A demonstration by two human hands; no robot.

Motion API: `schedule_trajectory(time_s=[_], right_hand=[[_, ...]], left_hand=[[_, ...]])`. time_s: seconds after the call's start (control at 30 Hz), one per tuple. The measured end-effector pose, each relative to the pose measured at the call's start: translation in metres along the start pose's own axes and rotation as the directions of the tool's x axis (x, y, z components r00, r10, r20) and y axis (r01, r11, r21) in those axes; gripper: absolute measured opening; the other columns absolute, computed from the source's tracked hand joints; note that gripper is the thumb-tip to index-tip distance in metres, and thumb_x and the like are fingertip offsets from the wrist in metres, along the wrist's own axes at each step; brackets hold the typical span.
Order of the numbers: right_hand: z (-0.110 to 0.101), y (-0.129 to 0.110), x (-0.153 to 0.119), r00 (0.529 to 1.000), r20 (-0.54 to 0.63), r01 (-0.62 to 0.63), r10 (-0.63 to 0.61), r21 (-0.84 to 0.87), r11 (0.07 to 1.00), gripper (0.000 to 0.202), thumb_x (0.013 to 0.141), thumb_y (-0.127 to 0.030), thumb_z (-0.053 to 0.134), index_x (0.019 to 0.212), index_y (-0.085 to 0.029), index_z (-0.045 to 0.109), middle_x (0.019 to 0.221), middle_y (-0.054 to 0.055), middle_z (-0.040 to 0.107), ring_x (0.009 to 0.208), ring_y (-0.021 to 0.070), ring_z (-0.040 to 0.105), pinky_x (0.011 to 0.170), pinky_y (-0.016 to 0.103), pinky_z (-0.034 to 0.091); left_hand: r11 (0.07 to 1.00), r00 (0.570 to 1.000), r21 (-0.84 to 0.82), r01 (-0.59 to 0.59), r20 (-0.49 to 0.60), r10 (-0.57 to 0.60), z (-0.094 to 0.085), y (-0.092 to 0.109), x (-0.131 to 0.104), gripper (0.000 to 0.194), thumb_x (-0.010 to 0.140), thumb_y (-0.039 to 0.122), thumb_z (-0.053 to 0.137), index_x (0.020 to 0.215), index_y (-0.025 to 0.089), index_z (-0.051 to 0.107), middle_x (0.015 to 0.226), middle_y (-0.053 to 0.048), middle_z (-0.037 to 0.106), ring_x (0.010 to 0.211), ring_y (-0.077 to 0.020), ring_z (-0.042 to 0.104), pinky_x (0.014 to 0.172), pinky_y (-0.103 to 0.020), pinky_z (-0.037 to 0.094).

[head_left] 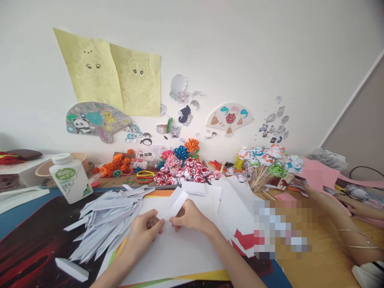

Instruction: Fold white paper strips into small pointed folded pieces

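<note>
My right hand (192, 218) pinches a white paper strip (178, 203), which slants up and away from the fingers. Just to its left, my left hand (147, 229) has its fingers curled with thumb and fingertips together; whether it holds anything is hidden. Both hands are over a stack of white paper sheets (192, 256), with coloured sheets showing at its edges. A big loose pile of folded white paper strips (111, 220) lies left of my left hand. Beyond the hands sits a small stack of white paper pieces (194, 189).
A white bottle (72, 180) stands at the left. Red-and-white paper flowers (193, 170) line the wall, with more flowers on sticks (267, 160) at right. One folded strip (72, 269) lies front left. Another person's arm (333, 216) reaches in from the right.
</note>
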State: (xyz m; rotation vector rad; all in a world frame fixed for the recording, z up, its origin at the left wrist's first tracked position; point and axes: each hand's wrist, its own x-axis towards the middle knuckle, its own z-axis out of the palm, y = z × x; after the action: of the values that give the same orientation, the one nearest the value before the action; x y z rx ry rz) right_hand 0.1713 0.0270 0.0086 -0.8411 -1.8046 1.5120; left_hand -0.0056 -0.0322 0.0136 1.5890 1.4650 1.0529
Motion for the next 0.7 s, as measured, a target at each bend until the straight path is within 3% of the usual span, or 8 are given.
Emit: schedule_trajectory(time_s=[0.27,0.53,0.7], right_hand=[[-0.002,-0.002,0.0,1.0,0.029,-0.01,0.01,0.016,1.0,0.013,0.067,-0.022,0.066,0.074,-0.012,0.068,0.064,0.0,0.064,0.051,0.0115,0.058,0.049,0.024,0.05],[-0.01,-0.004,0.0,0.999,-0.018,-0.032,0.033,0.018,0.999,0.013,0.065,-0.021,0.066,0.071,-0.011,0.068,0.06,0.001,0.064,0.048,0.0125,0.06,0.049,0.024,0.049],[-0.018,0.003,0.004,0.996,-0.087,-0.032,0.033,0.019,0.999,0.009,0.064,-0.018,0.063,0.069,-0.011,0.066,0.055,0.0,0.063,0.046,0.0124,0.06,0.047,0.023,0.047]], left_hand=[[1.0,1.0,0.01,-0.01,0.013,0.01,0.0,-0.004,0.0,0.031,0.076,0.039,0.057,0.06,0.022,0.037,0.051,0.002,0.059,0.041,-0.0125,0.046,0.046,-0.022,0.034],[0.999,1.0,-0.039,-0.001,0.006,0.001,-0.002,-0.003,0.001,0.029,0.077,0.041,0.056,0.061,0.02,0.043,0.053,0.002,0.06,0.042,-0.0118,0.046,0.045,-0.022,0.034],[0.997,0.997,-0.077,0.001,-0.071,-0.006,-0.004,-0.003,0.003,0.027,0.078,0.042,0.056,0.065,0.02,0.046,0.053,0.003,0.058,0.042,-0.0105,0.044,0.044,-0.021,0.033]])
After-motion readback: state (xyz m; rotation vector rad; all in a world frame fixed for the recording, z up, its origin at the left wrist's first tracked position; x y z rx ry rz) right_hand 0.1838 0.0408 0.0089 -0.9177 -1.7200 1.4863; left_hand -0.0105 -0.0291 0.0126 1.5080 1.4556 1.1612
